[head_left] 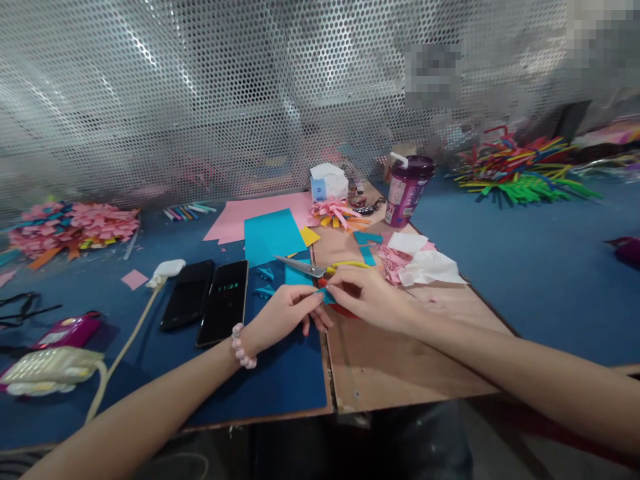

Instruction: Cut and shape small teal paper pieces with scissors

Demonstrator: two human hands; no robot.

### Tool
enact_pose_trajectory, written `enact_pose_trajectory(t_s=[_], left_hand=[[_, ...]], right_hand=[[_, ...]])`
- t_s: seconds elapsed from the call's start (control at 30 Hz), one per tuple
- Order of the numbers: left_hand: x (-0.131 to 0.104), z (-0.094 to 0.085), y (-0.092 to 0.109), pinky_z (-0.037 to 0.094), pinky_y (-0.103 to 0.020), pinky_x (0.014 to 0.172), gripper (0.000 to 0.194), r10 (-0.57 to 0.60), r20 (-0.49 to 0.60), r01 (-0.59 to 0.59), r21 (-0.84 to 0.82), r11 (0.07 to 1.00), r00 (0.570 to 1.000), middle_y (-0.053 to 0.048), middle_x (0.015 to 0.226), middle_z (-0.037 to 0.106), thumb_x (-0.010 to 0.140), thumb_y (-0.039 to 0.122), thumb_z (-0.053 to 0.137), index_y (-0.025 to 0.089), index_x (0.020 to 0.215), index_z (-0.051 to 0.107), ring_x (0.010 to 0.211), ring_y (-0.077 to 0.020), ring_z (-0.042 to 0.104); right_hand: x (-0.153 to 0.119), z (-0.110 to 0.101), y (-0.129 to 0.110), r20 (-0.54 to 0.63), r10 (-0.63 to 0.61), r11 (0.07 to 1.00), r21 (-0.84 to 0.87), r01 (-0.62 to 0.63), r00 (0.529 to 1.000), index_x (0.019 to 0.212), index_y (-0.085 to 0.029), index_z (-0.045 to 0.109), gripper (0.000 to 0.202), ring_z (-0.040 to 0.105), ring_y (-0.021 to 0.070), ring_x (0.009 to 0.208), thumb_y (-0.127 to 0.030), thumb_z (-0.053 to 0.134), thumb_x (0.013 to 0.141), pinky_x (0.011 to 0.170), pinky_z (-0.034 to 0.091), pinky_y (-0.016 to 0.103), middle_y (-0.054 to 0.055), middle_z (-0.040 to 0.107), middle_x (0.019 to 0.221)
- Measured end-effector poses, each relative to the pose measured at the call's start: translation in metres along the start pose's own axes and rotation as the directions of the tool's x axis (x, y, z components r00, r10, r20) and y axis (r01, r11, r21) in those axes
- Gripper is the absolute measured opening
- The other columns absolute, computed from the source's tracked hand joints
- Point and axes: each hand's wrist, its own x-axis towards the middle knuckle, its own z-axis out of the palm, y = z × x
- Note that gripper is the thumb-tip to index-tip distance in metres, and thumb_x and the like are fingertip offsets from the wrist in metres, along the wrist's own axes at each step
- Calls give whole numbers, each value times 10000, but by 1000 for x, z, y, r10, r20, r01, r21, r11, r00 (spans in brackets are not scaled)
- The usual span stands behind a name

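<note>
My left hand [295,311], with a beaded bracelet at the wrist, pinches a small blue paper piece [327,295] from the left. From the right, my right hand [364,297] pinches the same piece between thumb and finger. Just beyond my hands lie scissors [305,268] with yellow handles, blades pointing left over blue paper. Small folded blue pieces [265,291] rest left of my left hand. A larger blue sheet [273,233] lies on pink sheets [230,220] farther back. Something red shows partly beneath my right hand.
Two phones [225,303] and a white charger [167,270] lie left. A purple cup [409,190] and tissue box [329,183] stand behind. Crumpled tissue [433,267] lies right of pink scraps. Paper-strip bundles [525,170] sit far right and far left, before a perforated metal panel [225,87].
</note>
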Motion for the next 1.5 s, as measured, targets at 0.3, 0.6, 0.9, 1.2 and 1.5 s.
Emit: enact_pose_trajectory(t_s=[0.3, 0.6, 0.9, 1.2, 1.5], left_hand=[[-1, 1, -1, 416, -191, 401, 299, -5, -51, 7, 41, 999, 999, -107, 729, 716, 896, 366, 466, 112, 803, 593, 582, -152, 652], [-3, 2, -1, 398, -183, 405, 298, 19, -119, -3, 134, 991, 993, -80, 721, 709, 892, 312, 448, 123, 734, 614, 572, -131, 627], [-4, 3, 1, 373, -185, 423, 314, 18, -161, 14, 193, 981, 987, -57, 673, 701, 871, 266, 438, 131, 654, 622, 545, -117, 606], [-4, 3, 2, 387, -183, 454, 308, 36, -159, -1, 212, 977, 987, -33, 677, 707, 859, 234, 434, 139, 646, 634, 530, -100, 583], [-3, 2, 2, 398, -200, 459, 302, 37, -125, -13, 180, 984, 991, -68, 757, 726, 863, 251, 437, 127, 762, 694, 574, -122, 614]], right_hand=[[-1, 2, 8, 0, -115, 993, 0, 115, 993, 807, -159, 644, 122, 544, 118, 699, -167, 529, 848, 665, 426, 249, 20, 619, 757], [0, 2, 2, 63, -10, 997, 76, 5, 998, 822, -149, 641, 145, 542, 112, 687, -196, 509, 861, 648, 427, 243, 18, 618, 751], [-2, 14, 3, -41, -41, 998, -53, 38, 998, 648, -159, 502, 139, 432, 89, 601, -117, 544, 774, 568, 332, 225, -26, 487, 631], [-3, 22, 5, -114, -10, 1000, 15, 12, 993, 670, -162, 495, 127, 428, 86, 590, -139, 550, 782, 542, 319, 217, -31, 476, 629], [-1, 11, 0, -22, 57, 996, 76, -55, 998, 755, -163, 585, 80, 453, 88, 602, -181, 550, 824, 555, 354, 217, -24, 517, 661]])
